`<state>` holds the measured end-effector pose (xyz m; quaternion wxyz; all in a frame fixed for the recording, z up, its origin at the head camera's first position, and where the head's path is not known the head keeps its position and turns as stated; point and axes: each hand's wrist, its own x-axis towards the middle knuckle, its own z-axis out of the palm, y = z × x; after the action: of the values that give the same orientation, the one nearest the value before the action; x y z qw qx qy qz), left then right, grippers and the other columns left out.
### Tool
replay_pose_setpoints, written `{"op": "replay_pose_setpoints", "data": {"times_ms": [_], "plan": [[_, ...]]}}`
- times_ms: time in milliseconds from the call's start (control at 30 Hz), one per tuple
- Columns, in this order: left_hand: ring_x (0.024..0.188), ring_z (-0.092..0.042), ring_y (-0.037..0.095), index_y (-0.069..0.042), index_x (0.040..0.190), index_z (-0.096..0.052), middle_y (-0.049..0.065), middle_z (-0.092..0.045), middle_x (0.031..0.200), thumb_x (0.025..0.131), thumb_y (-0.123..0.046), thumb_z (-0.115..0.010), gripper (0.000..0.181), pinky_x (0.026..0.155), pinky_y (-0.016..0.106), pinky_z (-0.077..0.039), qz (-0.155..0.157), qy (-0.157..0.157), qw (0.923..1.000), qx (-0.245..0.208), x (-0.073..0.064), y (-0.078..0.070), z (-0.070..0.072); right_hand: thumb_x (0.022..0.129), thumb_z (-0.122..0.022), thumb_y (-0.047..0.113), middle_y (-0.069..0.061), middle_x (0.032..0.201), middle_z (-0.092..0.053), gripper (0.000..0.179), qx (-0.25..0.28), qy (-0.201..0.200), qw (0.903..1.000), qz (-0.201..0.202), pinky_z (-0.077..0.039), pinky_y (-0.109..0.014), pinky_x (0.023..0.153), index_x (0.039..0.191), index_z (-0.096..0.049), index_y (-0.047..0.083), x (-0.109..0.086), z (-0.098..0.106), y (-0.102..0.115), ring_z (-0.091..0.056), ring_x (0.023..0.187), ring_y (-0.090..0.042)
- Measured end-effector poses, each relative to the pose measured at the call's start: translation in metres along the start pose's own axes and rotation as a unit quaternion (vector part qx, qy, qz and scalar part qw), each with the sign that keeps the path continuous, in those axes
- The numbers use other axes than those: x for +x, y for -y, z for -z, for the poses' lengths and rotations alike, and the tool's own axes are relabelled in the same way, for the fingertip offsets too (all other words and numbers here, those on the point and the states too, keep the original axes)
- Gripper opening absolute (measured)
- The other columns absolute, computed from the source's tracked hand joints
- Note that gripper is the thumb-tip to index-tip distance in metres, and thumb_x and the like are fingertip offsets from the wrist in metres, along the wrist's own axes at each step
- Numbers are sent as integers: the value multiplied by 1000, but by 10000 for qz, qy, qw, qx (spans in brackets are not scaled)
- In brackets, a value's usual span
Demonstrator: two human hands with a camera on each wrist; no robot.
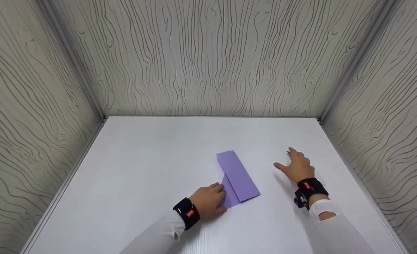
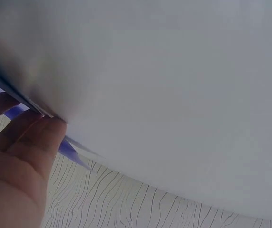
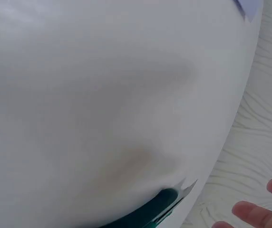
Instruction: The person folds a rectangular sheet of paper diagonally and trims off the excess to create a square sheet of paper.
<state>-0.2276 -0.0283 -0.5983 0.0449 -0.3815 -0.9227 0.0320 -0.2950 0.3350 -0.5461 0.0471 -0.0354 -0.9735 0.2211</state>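
Note:
A folded sheet of purple paper (image 1: 239, 176) lies on the white table, with a narrow flap doubled over its right side. My left hand (image 1: 208, 200) rests on the paper's lower left part, fingers laid along it and thumb at the near edge. In the left wrist view, the left fingers (image 2: 36, 135) meet the purple sheet near the tabletop. To the right of the paper, my right hand (image 1: 298, 167) hovers with thumb and fingers spread, holding nothing. Beneath it lies a dark green tool (image 3: 148, 209) with pointed metal at its end, mostly hidden by the hand in the head view.
The white tabletop (image 1: 152, 151) runs back to a wood-grain patterned wall (image 1: 208, 63). Similar panels stand at left and right, with grey metal posts (image 1: 72, 63) in the corners. Both wrists wear black straps (image 1: 310, 187) over white sleeves.

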Motion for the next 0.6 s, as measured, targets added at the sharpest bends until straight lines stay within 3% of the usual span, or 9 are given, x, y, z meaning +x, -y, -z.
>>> {"op": "replay_pose_setpoints", "data": {"times_ms": [167, 300, 467, 600], "plan": [[133, -69, 22, -13, 133, -73, 5, -71, 141, 102, -54, -67, 51, 105, 32, -62, -24, -39, 10000, 28, 0, 0, 3, 101, -70, 43, -50, 143, -51, 88, -153, 119, 9986, -490, -52, -80, 96, 159, -35, -13, 0, 0, -30, -56, 125, -70], [131, -69, 22, -13, 128, -74, 4, -72, 137, 101, -52, -68, 47, 104, 31, -62, -53, -74, 10000, -16, -1, -1, 8, 104, -65, 34, -50, 131, -55, 73, -226, 311, 9963, -773, -55, -74, 88, 148, -43, -19, -2, -3, -46, -57, 117, -68], [131, -69, 21, -14, 128, -73, 3, -71, 138, 102, -52, -66, 47, 104, 31, -61, -29, -15, 10000, -29, -1, -1, 8, 106, -61, 26, -45, 113, -61, 51, -281, 558, 9944, -849, -55, -62, 77, 123, -57, -22, -3, -3, -55, -62, 103, -61], [132, -68, 20, -14, 130, -73, 3, -71, 140, 103, -54, -66, 49, 105, 30, -61, -6, 6, 10000, 60, 0, -1, 4, 106, -60, 21, -41, 105, -63, 43, -374, 543, 9942, -845, -54, -56, 71, 113, -63, -21, -3, -5, -57, -64, 95, -55]]}}
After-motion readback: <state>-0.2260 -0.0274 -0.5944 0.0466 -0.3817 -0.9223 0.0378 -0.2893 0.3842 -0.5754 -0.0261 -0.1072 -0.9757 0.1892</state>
